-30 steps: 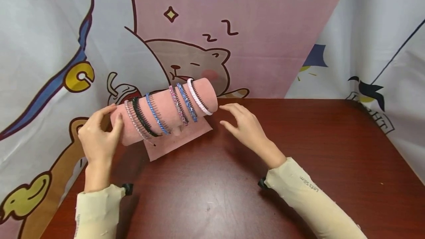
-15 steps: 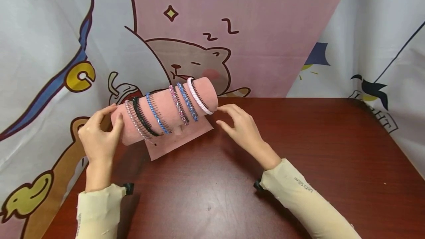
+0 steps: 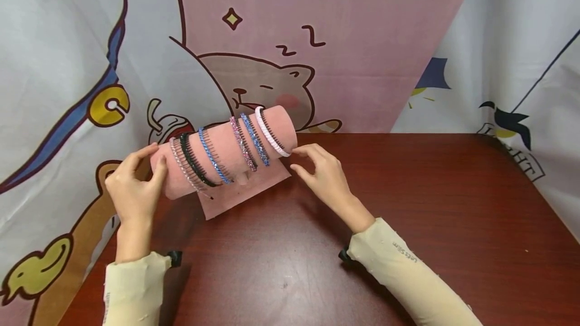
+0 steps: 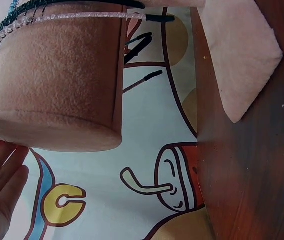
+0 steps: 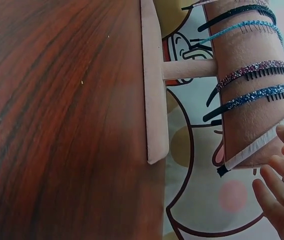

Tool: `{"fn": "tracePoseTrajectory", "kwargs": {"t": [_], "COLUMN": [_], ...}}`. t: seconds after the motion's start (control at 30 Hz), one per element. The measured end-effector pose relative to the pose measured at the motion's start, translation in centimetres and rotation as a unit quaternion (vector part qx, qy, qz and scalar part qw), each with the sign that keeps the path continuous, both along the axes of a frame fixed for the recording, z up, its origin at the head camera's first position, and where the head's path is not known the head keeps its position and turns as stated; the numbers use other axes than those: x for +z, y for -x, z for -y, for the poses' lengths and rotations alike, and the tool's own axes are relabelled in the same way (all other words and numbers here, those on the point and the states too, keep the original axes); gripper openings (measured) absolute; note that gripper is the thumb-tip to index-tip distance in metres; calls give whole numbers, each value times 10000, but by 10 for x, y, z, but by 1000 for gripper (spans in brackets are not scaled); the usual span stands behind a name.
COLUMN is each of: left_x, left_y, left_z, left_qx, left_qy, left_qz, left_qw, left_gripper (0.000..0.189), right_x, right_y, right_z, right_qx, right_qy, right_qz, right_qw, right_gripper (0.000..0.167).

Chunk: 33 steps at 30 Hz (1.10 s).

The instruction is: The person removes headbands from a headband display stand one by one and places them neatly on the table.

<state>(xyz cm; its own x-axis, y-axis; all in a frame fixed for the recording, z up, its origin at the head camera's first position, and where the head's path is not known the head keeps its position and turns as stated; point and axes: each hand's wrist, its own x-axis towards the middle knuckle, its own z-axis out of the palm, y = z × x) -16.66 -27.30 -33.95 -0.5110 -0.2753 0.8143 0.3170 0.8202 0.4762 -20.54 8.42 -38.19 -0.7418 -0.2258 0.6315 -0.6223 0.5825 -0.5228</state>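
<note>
A pink plush headband stand [image 3: 223, 142] has a horizontal roll, tilted up to the right in the head view, over a flat base [image 3: 244, 196]. Several toothed headbands circle it, including a black one [image 3: 195, 160], a blue glitter one [image 3: 255, 140] and a white one [image 3: 270, 132] at the right end. My left hand [image 3: 133, 182] is at the roll's left end, fingers and thumb spread, fingertips against the end's edge in the left wrist view. My right hand [image 3: 327, 175] reaches the right end with extended fingers; a fingertip overlaps the white headband in the right wrist view.
The stand is on a dark red-brown wooden table [image 3: 272, 275]. A cloth backdrop [image 3: 362, 54] with cartoon animals rises behind the table and along its left side. More of this cloth [image 3: 534, 74] hangs at the back right.
My right hand has moved slightly left, from just off the roll's right end to the lower end of the white headband. The left hand and the stand stay almost still.
</note>
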Motion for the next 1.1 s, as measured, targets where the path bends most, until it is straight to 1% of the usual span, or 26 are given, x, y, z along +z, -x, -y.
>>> {"fn": "tracePoseTrajectory", "kwargs": {"t": [0.4, 0.73, 0.9, 1.1], "left_x": [0, -1, 0, 0], "left_y": [1, 3, 2, 3], "left_z": [2, 3, 2, 2], "left_qx": [-4, -77, -61, -62], "left_qy": [5, 61, 53, 50], "left_qz": [9, -67, -21, -37], "left_qw": [10000, 9999, 10000, 10000], "left_gripper": [26, 25, 26, 26], "right_x": [-3, -8, -9, -10], "right_y": [2, 5, 6, 7], "right_z": [9, 16, 19, 24], "right_qx": [-186, -140, -110, -57], "right_qy": [396, 869, 1186, 1477], "right_qz": [114, 179, 245, 224], "right_qw": [9990, 9960, 9926, 9888], "right_gripper": [29, 24, 23, 24]}}
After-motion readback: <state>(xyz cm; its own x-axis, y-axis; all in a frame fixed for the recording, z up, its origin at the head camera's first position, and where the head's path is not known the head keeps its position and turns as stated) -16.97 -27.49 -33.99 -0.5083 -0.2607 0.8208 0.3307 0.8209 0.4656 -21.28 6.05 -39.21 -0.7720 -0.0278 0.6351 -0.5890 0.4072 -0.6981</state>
